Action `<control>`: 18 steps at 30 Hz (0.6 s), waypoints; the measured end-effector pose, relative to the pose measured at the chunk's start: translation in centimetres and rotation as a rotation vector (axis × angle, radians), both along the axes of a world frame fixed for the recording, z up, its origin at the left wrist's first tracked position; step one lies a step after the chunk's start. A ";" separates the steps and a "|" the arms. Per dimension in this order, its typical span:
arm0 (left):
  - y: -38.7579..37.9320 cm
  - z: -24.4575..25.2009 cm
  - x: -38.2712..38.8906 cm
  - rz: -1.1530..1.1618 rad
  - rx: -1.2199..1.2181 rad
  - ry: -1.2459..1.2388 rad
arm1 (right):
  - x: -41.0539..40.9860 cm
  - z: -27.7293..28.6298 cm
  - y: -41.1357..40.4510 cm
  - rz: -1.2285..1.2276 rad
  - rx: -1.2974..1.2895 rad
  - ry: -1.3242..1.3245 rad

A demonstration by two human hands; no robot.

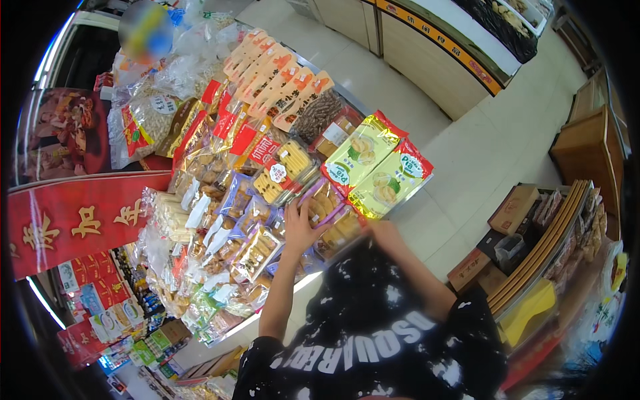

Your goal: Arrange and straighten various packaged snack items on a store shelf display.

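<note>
My left hand rests with fingers apart on the near-left edge of a purple-edged clear pack of round pastries; whether it grips the pack is unclear. Just in front of me lies another clear pack of pastries, between my two hands. My right hand is blurred at the right corner of that pack, and its fingers are mostly hidden. Beyond it are two yellow-green packages with red ends, side by side. A clear box of yellow biscuits sits farther off to the left.
Bagged snacks crowd the display stand, with orange-topped pouches at the far edge. A red banner borders it at left. Tiled floor runs along the right. A counter stands beyond, and a shelf with cardboard boxes at right.
</note>
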State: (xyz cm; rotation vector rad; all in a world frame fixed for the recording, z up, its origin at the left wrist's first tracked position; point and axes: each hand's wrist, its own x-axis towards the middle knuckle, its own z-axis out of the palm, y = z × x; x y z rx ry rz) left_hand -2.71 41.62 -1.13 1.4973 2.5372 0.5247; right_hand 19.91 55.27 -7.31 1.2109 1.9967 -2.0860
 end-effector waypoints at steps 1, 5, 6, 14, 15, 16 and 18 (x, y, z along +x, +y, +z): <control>0.6 1.0 0.3 0.005 -0.004 0.002 | -0.1 0.1 -0.1 -0.038 -0.025 0.020; -1.8 2.4 1.0 0.118 0.140 0.071 | -0.6 4.2 0.3 0.124 -0.058 -0.061; -3.1 2.5 0.9 0.223 0.225 0.015 | -0.7 3.9 -0.1 0.137 -0.062 -0.058; -14.7 0.8 5.5 0.482 -0.097 0.027 | -6.7 2.7 -6.4 0.713 -0.081 0.257; -14.9 0.7 6.6 0.429 -0.298 0.189 | -7.5 3.4 -7.3 0.833 -0.055 0.200; -15.4 0.5 7.0 0.442 -0.246 0.068 | -7.8 3.2 -8.8 0.822 0.087 0.197; -16.9 0.4 7.7 0.439 -0.183 0.059 | -8.4 3.2 -11.5 0.729 0.133 0.156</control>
